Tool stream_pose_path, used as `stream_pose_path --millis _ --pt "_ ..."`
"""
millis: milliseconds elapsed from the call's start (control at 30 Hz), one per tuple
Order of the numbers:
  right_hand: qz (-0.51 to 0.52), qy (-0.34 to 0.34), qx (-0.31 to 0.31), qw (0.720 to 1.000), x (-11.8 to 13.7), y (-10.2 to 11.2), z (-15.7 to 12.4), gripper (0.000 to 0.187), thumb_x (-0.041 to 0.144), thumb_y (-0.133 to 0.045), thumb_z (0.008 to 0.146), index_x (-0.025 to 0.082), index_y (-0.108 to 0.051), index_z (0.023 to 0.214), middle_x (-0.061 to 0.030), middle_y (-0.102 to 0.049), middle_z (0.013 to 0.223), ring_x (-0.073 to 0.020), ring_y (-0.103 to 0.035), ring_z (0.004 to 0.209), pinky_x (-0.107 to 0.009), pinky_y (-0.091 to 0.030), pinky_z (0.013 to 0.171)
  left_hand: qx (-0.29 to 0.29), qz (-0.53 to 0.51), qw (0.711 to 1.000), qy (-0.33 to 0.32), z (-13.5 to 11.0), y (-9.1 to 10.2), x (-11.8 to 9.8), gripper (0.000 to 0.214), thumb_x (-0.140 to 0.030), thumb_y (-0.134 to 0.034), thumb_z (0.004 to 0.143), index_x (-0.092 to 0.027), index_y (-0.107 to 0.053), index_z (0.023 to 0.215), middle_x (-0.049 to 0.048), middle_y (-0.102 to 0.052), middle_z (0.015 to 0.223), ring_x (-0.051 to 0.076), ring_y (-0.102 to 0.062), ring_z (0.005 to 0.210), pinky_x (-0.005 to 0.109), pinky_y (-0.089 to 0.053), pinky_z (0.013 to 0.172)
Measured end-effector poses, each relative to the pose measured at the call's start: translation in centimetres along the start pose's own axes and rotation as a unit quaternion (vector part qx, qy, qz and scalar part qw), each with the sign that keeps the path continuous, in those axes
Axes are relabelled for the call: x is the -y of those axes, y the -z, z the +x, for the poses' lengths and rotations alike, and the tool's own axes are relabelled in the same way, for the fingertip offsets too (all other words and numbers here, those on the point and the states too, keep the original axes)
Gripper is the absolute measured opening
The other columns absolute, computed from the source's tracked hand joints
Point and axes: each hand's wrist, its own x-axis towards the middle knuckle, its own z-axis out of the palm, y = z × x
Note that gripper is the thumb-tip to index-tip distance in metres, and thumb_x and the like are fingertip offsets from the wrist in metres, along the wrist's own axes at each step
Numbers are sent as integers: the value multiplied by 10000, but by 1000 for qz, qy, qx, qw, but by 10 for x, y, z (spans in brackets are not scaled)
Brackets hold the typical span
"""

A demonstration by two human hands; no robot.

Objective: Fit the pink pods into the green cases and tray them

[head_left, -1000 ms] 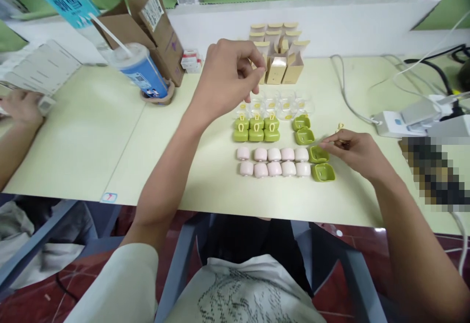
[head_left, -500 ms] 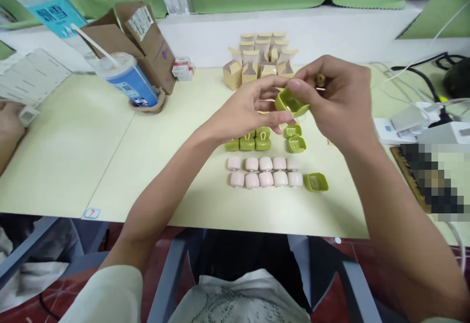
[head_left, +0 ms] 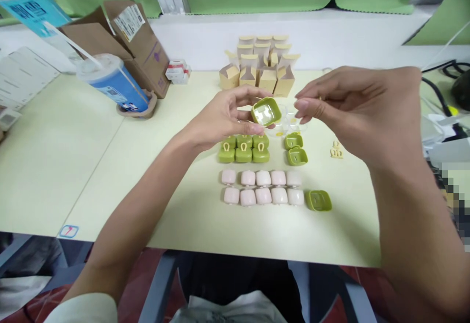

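Observation:
My left hand [head_left: 223,117] holds a small green square shell [head_left: 266,111] between thumb and fingers, its hollow side facing me, above the table. My right hand [head_left: 356,110] hovers just to its right with fingertips pinched together; a small yellowish piece seems to be in them, but I cannot make it out. Below lie green pieces with yellow loops [head_left: 243,149], two open green shells [head_left: 294,149], one more green shell [head_left: 318,200], and two rows of pale pink pieces [head_left: 262,187]. Clear plastic pieces [head_left: 284,126] lie behind my hands.
Small tan cartons [head_left: 259,63] stand at the back. A blue cup with a straw [head_left: 113,82] and a brown cardboard box [head_left: 128,34] are at left. A yellow clip [head_left: 335,150] lies at right, with cables and white devices [head_left: 436,132] beyond.
My right hand picked a green shell off the table and passed it to my left hand. Both hands rose together, then the right drew slightly away.

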Motion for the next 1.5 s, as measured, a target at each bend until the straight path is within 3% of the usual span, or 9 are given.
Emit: stream_pose_path --millis 100,233,433,633,900,1100,1200,1367,1500 --pt "-35 35 -6 999 6 0 -2 105 232 -929 967 316 -912 1027 -35 -838 1038 -265 -817 973 -478 -744 771 12 1 1000 13 -4 5 -6 641 -281 -1038 776 -264 -760 1353 78 -828 1353 309 -862 1187 428 -745 991" --pt "-52 108 12 993 11 -7 -5 218 141 -856 1011 351 -898 972 -7 -881 1050 -250 -825 920 -493 -740 830 19 2 1000 19 -8 9 -12 606 -260 -1031 770 -258 -796 1328 76 -828 1373 281 -851 1157 405 -745 973" --pt "-120 229 61 964 -9 -25 -8 247 202 -757 1085 366 -882 950 18 -883 1010 -256 -809 907 -494 -676 780 43 41 998 3 -8 8 -16 589 -259 -1061 741 -259 -839 1286 79 -843 1307 252 -842 1018 406 -742 911" --pt "-136 272 97 948 -20 -34 -13 294 188 -665 1108 341 -843 932 3 -844 1017 -242 -751 904 -447 -613 727 72 40 997 0 -8 11 -15 536 -263 -1079 711 -251 -881 1208 63 -870 1146 283 -852 1047 452 -739 962" --pt "-144 227 185 945 -4 -31 -12 428 245 -556 1172 303 -770 807 -9 -806 949 -233 -744 908 -431 -609 726 104 28 993 53 -7 11 -7 410 -370 -1096 700 -241 -910 1042 31 -864 925 279 -873 912 409 -744 860" --pt "-162 140 166 963 0 -27 -8 188 354 -801 1059 392 -799 875 7 -828 959 -293 -752 959 -502 -664 831 137 -42 988 53 -3 5 -1 533 -646 -1054 782 -211 -906 1051 65 -856 1090 205 -850 961 297 -709 871" --pt "-169 126 128 969 -3 -25 -7 151 320 -763 1074 350 -819 938 0 -843 950 -286 -776 947 -494 -681 862 121 -44 989 66 -4 2 -1 538 -715 -925 917 -191 -879 1032 85 -836 1066 226 -854 973 350 -708 903" --pt "-117 112 115 980 -4 -23 -5 170 320 -772 1034 311 -819 871 -28 -878 1065 -285 -806 961 -458 -675 865 77 26 992 96 -8 1 -5 529 -654 -623 1158 -173 -842 1177 104 -837 1075 304 -853 1089 489 -696 984" --pt "-84 79 117 987 3 -23 -6 159 300 -811 996 305 -822 838 -39 -862 1035 -295 -810 963 -451 -660 837 90 13 993 77 -9 0 -9 493 -678 -752 1077 -196 -850 1110 118 -848 1154 307 -834 1076 485 -689 990"
